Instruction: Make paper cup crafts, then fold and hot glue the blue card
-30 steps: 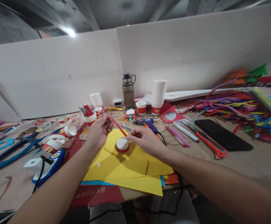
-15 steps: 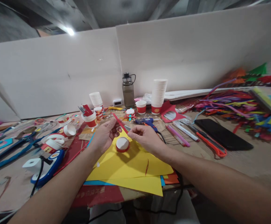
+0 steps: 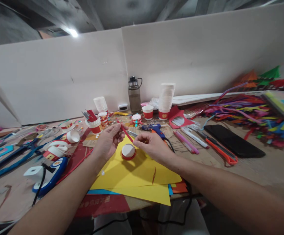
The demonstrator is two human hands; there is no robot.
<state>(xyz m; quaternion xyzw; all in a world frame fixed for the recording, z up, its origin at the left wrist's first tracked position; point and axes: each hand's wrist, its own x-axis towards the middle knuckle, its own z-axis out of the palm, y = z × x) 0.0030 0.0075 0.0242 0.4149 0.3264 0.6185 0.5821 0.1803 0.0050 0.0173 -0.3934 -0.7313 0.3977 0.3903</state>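
From your head camera, the dark red printed cardboard on the near side of the short round white-topped piece with a red rim bears pale characters, too blurred to read. Beyond that round piece and to its right, the tall stack of white paper cups shows a gold round emblem on its lowest cup's red band; its detail is too small to tell.

Your left hand has its thumb and forefinger pinching the narrow flat red strip near its far end, other fingers loosely curled. Your right hand pinches the near end, fingertips pressed together. The strip slants, fairly straight, just beyond the round piece, clear of it.

Under the round piece lie smooth, flat yellow paper sheets, overlapping on the surface. To its right and beyond rests the blue glue gun; farther right, the glossy black rectangular phone. Straight beyond it stands the smoky translucent bottle with a black cap.
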